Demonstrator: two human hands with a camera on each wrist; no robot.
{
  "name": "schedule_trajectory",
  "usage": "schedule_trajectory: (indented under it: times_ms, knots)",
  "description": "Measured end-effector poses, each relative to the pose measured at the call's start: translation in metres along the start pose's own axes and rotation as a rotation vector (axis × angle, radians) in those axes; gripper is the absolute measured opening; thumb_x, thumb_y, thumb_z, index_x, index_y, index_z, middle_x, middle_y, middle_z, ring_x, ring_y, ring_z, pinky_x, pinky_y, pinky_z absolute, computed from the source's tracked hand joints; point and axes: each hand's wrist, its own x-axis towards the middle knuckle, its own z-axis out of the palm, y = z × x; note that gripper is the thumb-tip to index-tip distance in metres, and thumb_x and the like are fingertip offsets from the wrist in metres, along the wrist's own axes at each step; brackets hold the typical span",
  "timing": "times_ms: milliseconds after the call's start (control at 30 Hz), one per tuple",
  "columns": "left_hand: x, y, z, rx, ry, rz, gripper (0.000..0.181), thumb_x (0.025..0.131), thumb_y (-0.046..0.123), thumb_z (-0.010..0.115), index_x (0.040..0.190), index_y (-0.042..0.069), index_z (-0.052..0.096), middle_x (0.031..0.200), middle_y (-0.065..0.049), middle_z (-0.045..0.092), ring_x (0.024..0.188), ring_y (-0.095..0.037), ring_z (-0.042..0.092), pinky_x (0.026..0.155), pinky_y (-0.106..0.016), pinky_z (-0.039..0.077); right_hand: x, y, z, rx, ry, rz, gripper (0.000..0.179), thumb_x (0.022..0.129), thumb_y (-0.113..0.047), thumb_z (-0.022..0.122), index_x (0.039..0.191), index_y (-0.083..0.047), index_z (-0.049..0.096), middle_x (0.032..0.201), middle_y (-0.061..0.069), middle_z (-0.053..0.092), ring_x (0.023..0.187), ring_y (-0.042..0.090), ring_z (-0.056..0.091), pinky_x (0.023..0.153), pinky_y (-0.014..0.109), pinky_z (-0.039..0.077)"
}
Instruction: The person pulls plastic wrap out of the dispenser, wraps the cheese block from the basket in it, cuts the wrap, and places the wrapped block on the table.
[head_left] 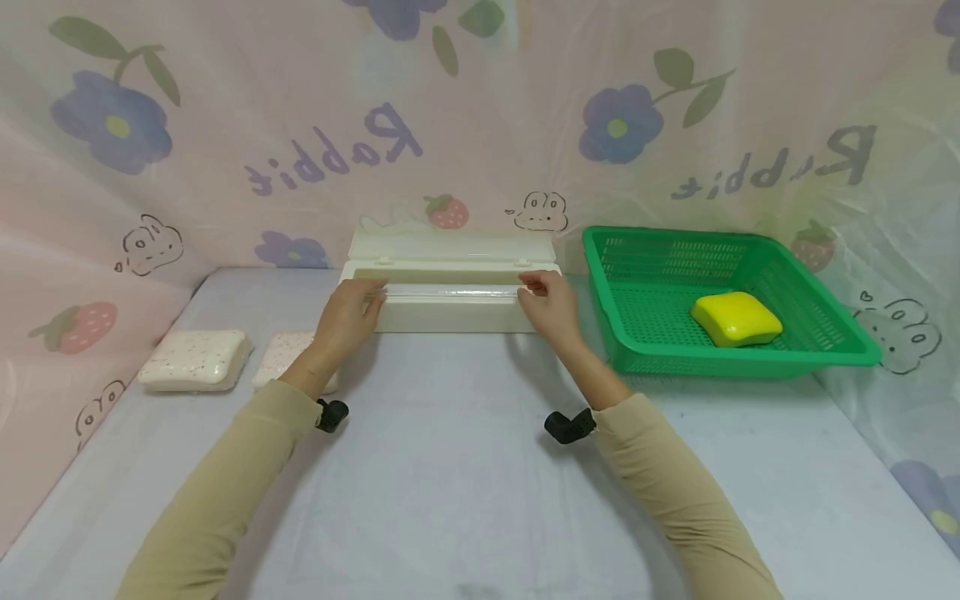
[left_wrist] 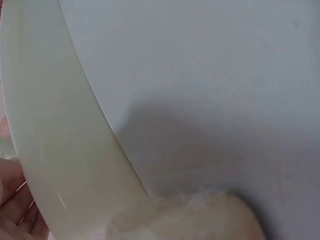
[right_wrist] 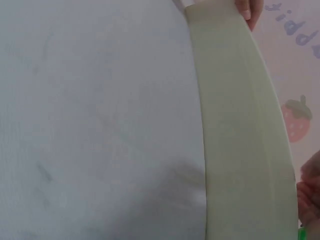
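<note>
The work right now seems to be handling the clear wrap (head_left: 450, 291) by its 2 ends. It lies at the open top of the white box (head_left: 453, 317), which sits near the back of the bench (head_left: 442, 467). The lid (head_left: 450, 246) is up behind it.

The left hand (head_left: 348, 312) has its grip nearly closed, with thumb and fingers pinching the left end. The right hand (head_left: 551, 308) has its grip just as small, pinching the right end. I can't tell if the wrap is a roll or a loose edge.

To do this well, I think both hands should stay level and move at the same speed. If 1 side goes first, the wrap could twist and stick to itself. A soft pinch should be enough. A hard pull might make the box slide.

Now count: 1 box with 1 lid, 1 strip of wrap, and 1 green basket (head_left: 742, 357) with 1 yellow block (head_left: 737, 319) in it. On the left are 2 bars: a whole speckled bar (head_left: 195, 360) and a half-hidden bar (head_left: 281, 354).
</note>
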Motion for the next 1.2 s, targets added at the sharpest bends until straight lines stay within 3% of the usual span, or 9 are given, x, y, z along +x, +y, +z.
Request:
schedule_trajectory:
  times_ms: [167,333,500,633,733,867,1000,1100,1200]
  knots:
    - [0.002,-0.001,-0.001,0.01,-0.017,0.013,0.032,0.099,0.008,0.05,0.127,-0.006,0.057,0.123,-0.024,0.061,0.114,-0.04,0.052,0.099,-0.051,0.041,-0.001,0.001,-0.005,-0.266,-0.065,-0.146,0.028,0.086,0.006,0.05,0.109,0.013,0.064,0.115,0.028,0.061,0.109,0.042,0.058,0.094,0.05,0.048]
    - [0.003,-0.006,-0.002,-0.009,-0.031,0.014,0.031,0.099,0.008,0.05,0.126,-0.006,0.058,0.12,-0.025,0.062,0.111,-0.04,0.051,0.095,-0.051,0.043,-0.002,0.0,-0.01,-0.406,-0.111,-0.231,0.023,0.09,0.006,0.05,0.104,0.019,0.063,0.109,0.031,0.063,0.105,0.045,0.058,0.093,0.051,0.047]
    - [0.003,-0.01,-0.005,-0.058,-0.04,0.001,0.027,0.098,0.005,0.05,0.119,-0.007,0.062,0.115,-0.027,0.061,0.109,-0.04,0.051,0.093,-0.051,0.044,-0.002,-0.004,-0.016,-0.475,-0.194,-0.234,0.021,0.092,0.005,0.049,0.097,0.018,0.064,0.101,0.03,0.064,0.099,0.046,0.059,0.089,0.051,0.048]
    - [0.003,-0.009,-0.007,-0.095,-0.049,-0.04,0.026,0.098,0.006,0.052,0.117,-0.006,0.064,0.116,-0.027,0.061,0.11,-0.042,0.056,0.093,-0.052,0.046,-0.001,-0.005,-0.019,-0.457,-0.258,-0.184,0.019,0.094,0.004,0.05,0.099,0.014,0.066,0.103,0.028,0.064,0.099,0.043,0.06,0.087,0.048,0.05]
    - [0.004,-0.008,-0.009,-0.129,-0.032,-0.081,0.024,0.097,0.008,0.055,0.114,-0.004,0.067,0.116,-0.025,0.063,0.109,-0.041,0.061,0.092,-0.052,0.049,0.001,-0.001,-0.019,-0.403,-0.238,-0.137,0.018,0.094,0.0,0.055,0.1,0.011,0.068,0.103,0.025,0.065,0.097,0.039,0.062,0.084,0.046,0.052]
    - [0.005,-0.007,-0.008,-0.18,-0.002,-0.154,0.022,0.095,0.013,0.059,0.108,0.0,0.07,0.116,-0.021,0.066,0.108,-0.038,0.063,0.09,-0.05,0.051,0.003,0.003,-0.016,-0.338,-0.142,-0.075,0.016,0.092,-0.006,0.062,0.096,0.007,0.071,0.098,0.021,0.069,0.092,0.035,0.066,0.081,0.044,0.054]
    - [0.005,-0.007,-0.007,-0.217,0.026,-0.22,0.022,0.095,0.018,0.061,0.108,0.002,0.07,0.118,-0.019,0.065,0.11,-0.036,0.062,0.092,-0.048,0.051,0.003,0.005,-0.012,-0.392,-0.076,-0.083,0.017,0.092,-0.01,0.062,0.092,0.005,0.07,0.093,0.02,0.068,0.088,0.034,0.064,0.078,0.044,0.051]
    - [0.006,-0.006,-0.006,-0.212,0.038,-0.227,0.024,0.096,0.018,0.06,0.109,0.001,0.069,0.117,-0.021,0.063,0.112,-0.037,0.059,0.095,-0.049,0.048,0.002,0.006,-0.009,-0.457,-0.052,-0.132,0.018,0.092,-0.011,0.06,0.089,0.004,0.069,0.09,0.019,0.065,0.085,0.033,0.061,0.075,0.045,0.05]
    - [0.007,-0.004,-0.004,-0.19,0.046,-0.202,0.025,0.097,0.017,0.057,0.108,-0.003,0.066,0.114,-0.024,0.061,0.112,-0.04,0.054,0.097,-0.051,0.044,0.001,0.009,-0.005,-0.439,-0.016,-0.155,0.017,0.092,-0.01,0.059,0.088,0.005,0.067,0.091,0.02,0.062,0.087,0.035,0.059,0.076,0.047,0.048]
